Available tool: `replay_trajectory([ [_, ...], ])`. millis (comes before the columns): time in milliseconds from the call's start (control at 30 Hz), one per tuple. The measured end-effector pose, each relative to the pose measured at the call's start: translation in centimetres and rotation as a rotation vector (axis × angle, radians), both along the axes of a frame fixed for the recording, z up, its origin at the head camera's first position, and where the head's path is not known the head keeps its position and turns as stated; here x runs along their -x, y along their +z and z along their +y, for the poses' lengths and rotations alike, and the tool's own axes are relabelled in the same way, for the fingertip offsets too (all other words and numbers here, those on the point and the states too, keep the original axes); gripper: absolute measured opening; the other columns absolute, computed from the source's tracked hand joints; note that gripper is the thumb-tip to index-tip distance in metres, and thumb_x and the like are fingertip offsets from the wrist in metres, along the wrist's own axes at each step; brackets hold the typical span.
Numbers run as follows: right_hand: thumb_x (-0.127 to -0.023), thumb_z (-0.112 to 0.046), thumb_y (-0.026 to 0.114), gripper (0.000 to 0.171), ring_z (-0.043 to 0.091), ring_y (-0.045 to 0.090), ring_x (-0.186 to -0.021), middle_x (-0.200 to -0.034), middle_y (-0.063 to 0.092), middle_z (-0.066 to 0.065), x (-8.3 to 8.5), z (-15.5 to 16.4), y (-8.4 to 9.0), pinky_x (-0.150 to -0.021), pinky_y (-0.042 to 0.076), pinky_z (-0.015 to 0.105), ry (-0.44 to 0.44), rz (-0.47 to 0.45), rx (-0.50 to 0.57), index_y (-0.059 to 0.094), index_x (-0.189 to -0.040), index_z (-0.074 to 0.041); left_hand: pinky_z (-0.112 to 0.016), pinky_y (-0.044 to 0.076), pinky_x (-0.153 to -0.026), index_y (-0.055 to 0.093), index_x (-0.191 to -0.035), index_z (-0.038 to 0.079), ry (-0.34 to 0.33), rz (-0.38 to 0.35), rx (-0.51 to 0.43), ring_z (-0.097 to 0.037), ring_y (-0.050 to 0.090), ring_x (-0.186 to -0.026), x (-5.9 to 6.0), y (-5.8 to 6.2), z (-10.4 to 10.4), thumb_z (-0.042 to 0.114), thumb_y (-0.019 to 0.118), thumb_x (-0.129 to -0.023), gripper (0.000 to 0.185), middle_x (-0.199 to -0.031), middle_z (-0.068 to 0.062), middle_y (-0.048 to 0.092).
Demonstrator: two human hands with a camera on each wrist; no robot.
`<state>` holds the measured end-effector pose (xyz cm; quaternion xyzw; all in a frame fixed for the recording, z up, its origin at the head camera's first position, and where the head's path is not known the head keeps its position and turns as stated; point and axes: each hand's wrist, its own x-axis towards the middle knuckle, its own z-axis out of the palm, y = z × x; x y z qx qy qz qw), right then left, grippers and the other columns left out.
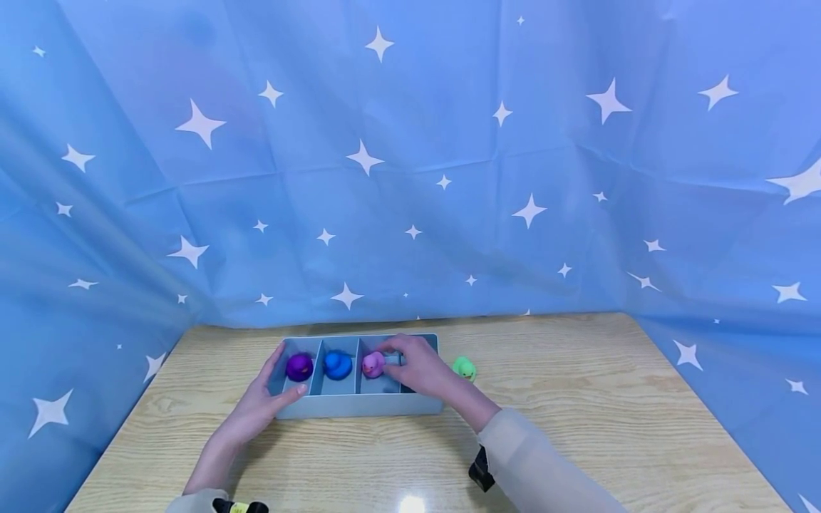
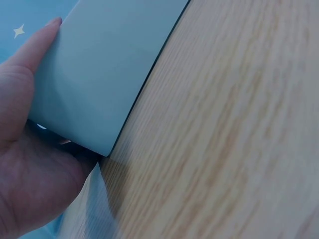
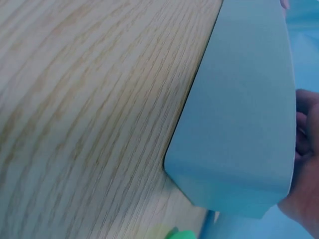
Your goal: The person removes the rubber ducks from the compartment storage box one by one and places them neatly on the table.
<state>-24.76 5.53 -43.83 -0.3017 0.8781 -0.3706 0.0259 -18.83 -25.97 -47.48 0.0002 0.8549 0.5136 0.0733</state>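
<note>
A grey-blue divided box lies on the table. My left hand grips its left end, thumb over the front rim and fingers along the end wall. In the left wrist view the thumb lies against the box wall. A purple rubber duck sits in the leftmost compartment and a blue rubber duck in the one beside it. Inside the third compartment my right hand pinches a pink rubber duck between thumb and fingertips. That hand and wrist partly cover the rightmost compartment.
A green rubber duck stands on the wooden table just right of the box, close behind my right forearm. Behind the table hangs a blue cloth with white stars, which also runs down both sides.
</note>
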Motion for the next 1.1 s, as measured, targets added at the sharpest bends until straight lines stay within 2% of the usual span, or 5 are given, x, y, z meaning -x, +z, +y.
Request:
replay_trajectory([
  [233,-0.095,-0.009,0.072,0.034,0.033,0.06,-0.125,-0.13,0.067,0.013,-0.1,-0.7,0.4,-0.105,0.049,0.05,-0.033,0.042,0.006,0.07,-0.128,-0.002,-0.075,0.011,-0.114,-0.002,-0.167,0.024,0.001,-0.011,0.007,-0.053,0.003,-0.152,-0.1,0.2,0.1,0.044,0.07,-0.097,0.103,-0.17,-0.023,0.003],
  [567,-0.095,-0.011,0.074,0.038,0.034,0.057,-0.129,-0.131,0.067,0.013,0.1,-1.7,0.7,-0.108,0.046,0.05,-0.013,-0.008,0.004,0.068,-0.131,-0.001,-0.075,0.011,-0.113,-0.002,-0.167,0.023,0.002,-0.009,-0.004,-0.053,0.003,-0.151,-0.1,0.2,0.0,0.043,0.07,-0.097,0.103,-0.169,-0.024,0.004],
  [867,-0.096,-0.01,0.072,0.035,0.03,0.06,-0.125,-0.128,0.068,0.012,0.7,-2.2,0.3,-0.105,0.049,0.046,0.028,-0.012,-0.041,0.069,-0.13,-0.002,-0.076,0.01,-0.113,-0.002,-0.167,0.024,0.005,-0.008,-0.005,-0.053,0.002,-0.152,-0.1,0.1,0.2,0.044,0.07,-0.097,0.102,-0.169,-0.025,0.005],
  [1100,-0.096,-0.01,0.073,0.034,0.027,0.065,-0.114,-0.123,0.071,0.013,1.2,-2.6,0.6,-0.1,0.052,0.041,0.053,-0.012,-0.093,0.07,-0.129,-0.001,-0.075,0.012,-0.113,-0.002,-0.167,0.024,0.005,-0.008,0.006,-0.052,0.003,-0.152,-0.1,0.1,0.1,0.045,0.071,-0.096,0.103,-0.169,-0.024,0.004],
])
